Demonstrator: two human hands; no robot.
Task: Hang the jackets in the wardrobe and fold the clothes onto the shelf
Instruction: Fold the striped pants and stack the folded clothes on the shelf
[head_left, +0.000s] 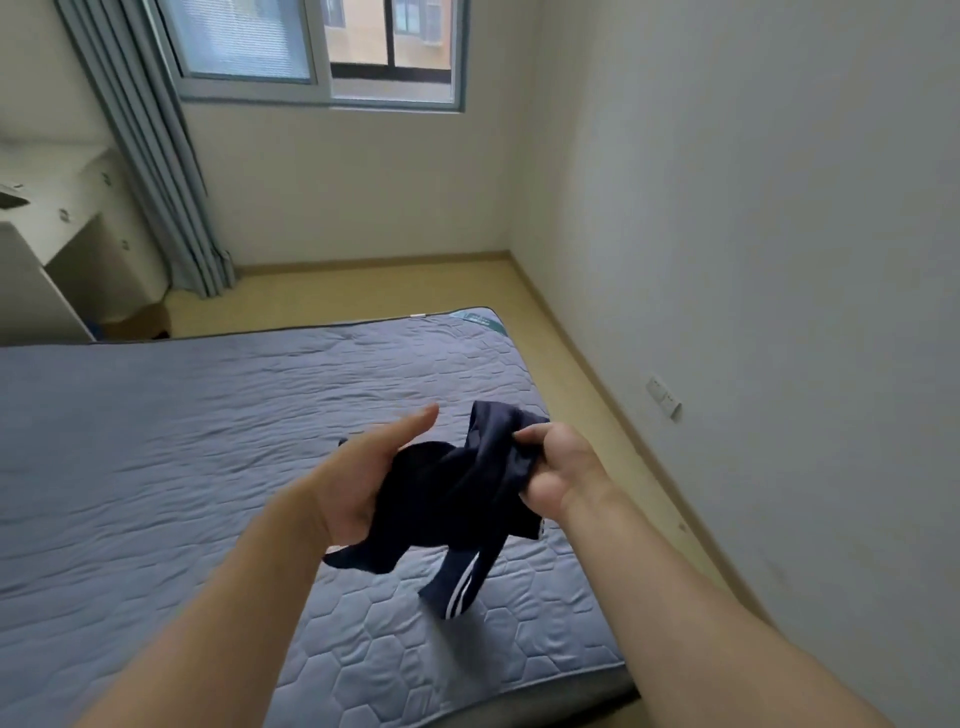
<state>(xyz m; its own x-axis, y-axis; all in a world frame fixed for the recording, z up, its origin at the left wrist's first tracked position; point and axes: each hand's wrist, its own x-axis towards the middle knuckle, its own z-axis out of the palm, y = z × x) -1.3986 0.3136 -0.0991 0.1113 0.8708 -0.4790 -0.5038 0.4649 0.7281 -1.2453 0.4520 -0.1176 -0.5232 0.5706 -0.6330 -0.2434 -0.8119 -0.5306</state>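
Observation:
A dark navy garment (457, 493) with white stripes near its hanging end is bunched up in the air above the bed. My right hand (556, 467) grips its upper right part with curled fingers. My left hand (363, 478) is under the garment's left side, thumb stretched forward and palm against the cloth; its fingers are hidden behind the fabric. The striped end dangles close to the quilted grey-blue mattress (182, 441). No wardrobe or shelf is in view.
The bed fills the lower left. A strip of wooden floor (582, 364) runs between the bed and the right wall. A white desk with drawers (72, 218) stands at the far left beside blue-grey curtains (161, 171) and a window.

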